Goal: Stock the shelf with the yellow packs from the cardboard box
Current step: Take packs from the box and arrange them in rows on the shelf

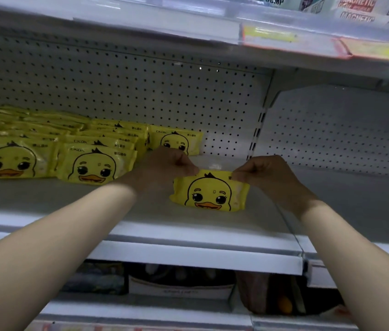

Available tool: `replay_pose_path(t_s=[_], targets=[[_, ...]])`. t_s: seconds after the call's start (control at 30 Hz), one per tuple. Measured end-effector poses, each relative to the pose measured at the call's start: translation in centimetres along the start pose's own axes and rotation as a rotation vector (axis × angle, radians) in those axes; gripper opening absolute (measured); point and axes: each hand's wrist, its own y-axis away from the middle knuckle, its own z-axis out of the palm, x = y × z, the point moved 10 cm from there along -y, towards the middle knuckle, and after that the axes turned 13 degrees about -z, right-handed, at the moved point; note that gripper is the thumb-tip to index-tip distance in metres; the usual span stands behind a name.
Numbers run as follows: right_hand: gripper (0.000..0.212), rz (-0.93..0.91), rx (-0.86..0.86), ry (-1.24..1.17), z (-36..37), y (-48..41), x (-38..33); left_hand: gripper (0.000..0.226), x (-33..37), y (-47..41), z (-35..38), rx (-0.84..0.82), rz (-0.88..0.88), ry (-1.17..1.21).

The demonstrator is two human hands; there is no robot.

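On the far left of the shelf (188,237), many yellow packs (9,161) stand in a row, one behind the other. Each one has a duck face on the front. Just beside them on the right is a second row of duck packs (95,163), also standing front to back. A little more to the right, one lone pack (179,139) stands far back, close to the white back wall (141,80) with its many small holes.

The left hand (164,168) is in front of that lone pack. Its fingers are curled, and they pinch the top left corner of a yellow pack (210,192). This pack sits in the middle of the shelf, apart from the rows, with its duck face to the front. It leans back a bit. Its bottom edge is down at the shelf, but I cannot tell if it rests there. The right hand (269,175) has curled fingers too, and it pinches the top right corner of the same pack.

High up on the right, boxes (355,8) with letters on them stand on the top shelf (117,17). Under the shelf, low down, some dark things (179,280) sit in the shade, too dim to make out.
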Motion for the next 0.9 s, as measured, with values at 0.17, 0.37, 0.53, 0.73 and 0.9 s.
replay_pose_path(t_s=[0.17, 0.37, 0.53, 0.73, 0.9], targets=[[0.017, -0.009, -0.061, 0.012, 0.9, -1.0, 0.0, 0.013, 0.6, 0.1, -0.9, 0.016, -0.027, -0.081], [0.068, 0.103, -0.363, 0.264, 4.1, -1.8, 1.6, 0.056, 0.6, 0.1, 0.1, -0.108, -0.044, -0.434], [0.070, 0.050, -0.351, 0.342, 5.3, -4.0, 1.2, 0.062, 0.2, -2.2, 0.0, -0.129, -0.037, -0.729], [0.073, -0.050, -0.235, 0.430, 6.5, -9.4, 1.8, 0.060, 1.3, -7.4, -2.8, -0.057, 0.018, -0.853], [0.075, -0.047, -0.151, 0.419, 7.5, -13.3, 3.8, 0.070, 1.2, -11.1, -5.1, 0.012, 0.034, -0.862]])
